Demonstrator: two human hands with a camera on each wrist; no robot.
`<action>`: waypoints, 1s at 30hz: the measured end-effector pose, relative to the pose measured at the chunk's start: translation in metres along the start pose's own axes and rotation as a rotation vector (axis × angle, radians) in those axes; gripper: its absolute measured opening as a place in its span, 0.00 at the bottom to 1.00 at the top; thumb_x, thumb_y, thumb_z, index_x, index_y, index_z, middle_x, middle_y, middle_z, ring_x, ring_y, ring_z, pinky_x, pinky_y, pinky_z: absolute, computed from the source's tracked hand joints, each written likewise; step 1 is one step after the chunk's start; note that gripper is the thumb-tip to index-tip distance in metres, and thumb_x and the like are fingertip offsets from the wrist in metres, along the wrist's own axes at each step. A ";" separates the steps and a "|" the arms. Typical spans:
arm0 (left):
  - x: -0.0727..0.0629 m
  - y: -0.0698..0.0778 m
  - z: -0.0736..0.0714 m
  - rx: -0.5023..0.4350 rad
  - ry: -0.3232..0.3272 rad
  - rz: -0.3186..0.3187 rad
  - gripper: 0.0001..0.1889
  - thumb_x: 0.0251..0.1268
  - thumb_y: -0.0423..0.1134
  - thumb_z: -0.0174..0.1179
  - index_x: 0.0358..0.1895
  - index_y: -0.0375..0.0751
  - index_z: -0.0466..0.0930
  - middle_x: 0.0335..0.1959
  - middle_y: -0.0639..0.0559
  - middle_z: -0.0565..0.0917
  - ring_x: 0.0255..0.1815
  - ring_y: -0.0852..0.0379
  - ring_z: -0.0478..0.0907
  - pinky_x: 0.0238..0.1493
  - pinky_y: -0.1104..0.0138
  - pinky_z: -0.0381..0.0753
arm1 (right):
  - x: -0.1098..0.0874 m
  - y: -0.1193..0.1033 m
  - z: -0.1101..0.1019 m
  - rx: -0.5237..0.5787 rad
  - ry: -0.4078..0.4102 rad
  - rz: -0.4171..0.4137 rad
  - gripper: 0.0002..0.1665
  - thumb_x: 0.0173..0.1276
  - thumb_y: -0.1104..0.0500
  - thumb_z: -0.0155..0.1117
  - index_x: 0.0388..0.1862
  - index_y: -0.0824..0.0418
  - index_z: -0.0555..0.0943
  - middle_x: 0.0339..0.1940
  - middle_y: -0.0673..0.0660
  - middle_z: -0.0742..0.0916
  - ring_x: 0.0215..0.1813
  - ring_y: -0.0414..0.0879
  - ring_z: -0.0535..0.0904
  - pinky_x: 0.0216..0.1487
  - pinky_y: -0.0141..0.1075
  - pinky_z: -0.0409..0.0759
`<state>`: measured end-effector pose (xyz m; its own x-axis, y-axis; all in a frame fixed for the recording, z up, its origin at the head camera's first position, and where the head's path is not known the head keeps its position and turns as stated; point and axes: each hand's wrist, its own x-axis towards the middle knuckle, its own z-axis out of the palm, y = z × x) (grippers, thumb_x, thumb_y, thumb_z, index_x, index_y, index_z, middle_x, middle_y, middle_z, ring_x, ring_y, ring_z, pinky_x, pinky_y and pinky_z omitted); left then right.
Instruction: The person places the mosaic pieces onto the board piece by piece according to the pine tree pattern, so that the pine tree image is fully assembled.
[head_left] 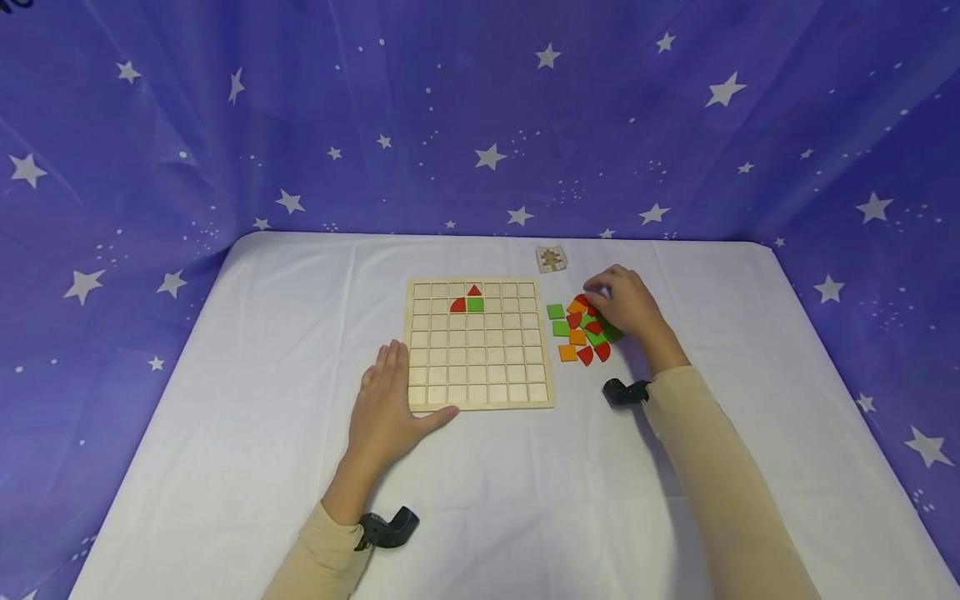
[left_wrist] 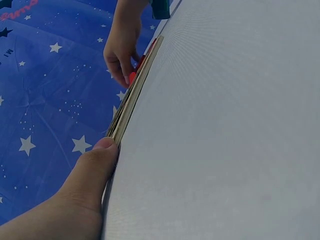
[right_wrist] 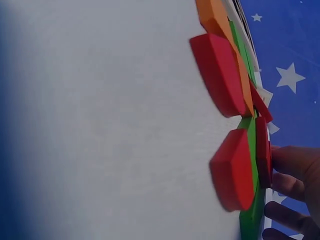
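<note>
A square wooden grid board [head_left: 480,407] lies on the white table. My left hand [head_left: 382,410] rests at its lower left corner, fingers straight along the left side and thumb against the front edge. On the board, a red triangle [head_left: 475,291] sits above a green square [head_left: 476,305], with a red quarter-circle [head_left: 458,306] left of that square. My right hand [head_left: 628,302] is over the loose pile at the board's right, fingertips right at the red pieces [right_wrist: 263,152]. I cannot tell whether it pinches one.
Loose green squares [head_left: 555,311], orange squares [head_left: 567,353] and red quarter-circles [head_left: 602,352] lie partly stacked right of the board. Behind the pile is a small card with a tree-like pattern [head_left: 552,259]. A blue starry cloth [head_left: 480,117] hangs behind the table.
</note>
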<state>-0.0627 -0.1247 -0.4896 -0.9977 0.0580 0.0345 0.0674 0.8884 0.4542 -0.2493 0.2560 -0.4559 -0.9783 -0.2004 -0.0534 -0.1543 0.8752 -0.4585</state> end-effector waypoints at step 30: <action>0.001 -0.001 0.003 -0.003 0.020 0.012 0.68 0.45 0.81 0.59 0.80 0.36 0.43 0.82 0.41 0.47 0.83 0.44 0.43 0.80 0.49 0.49 | 0.009 -0.002 -0.002 0.025 0.004 0.068 0.19 0.67 0.50 0.68 0.52 0.58 0.85 0.55 0.60 0.80 0.63 0.59 0.68 0.71 0.57 0.66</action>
<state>-0.0637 -0.1245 -0.4924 -0.9965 0.0597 0.0581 0.0797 0.8861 0.4565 -0.2576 0.2530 -0.4538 -0.9869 -0.1389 -0.0815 -0.0839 0.8753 -0.4762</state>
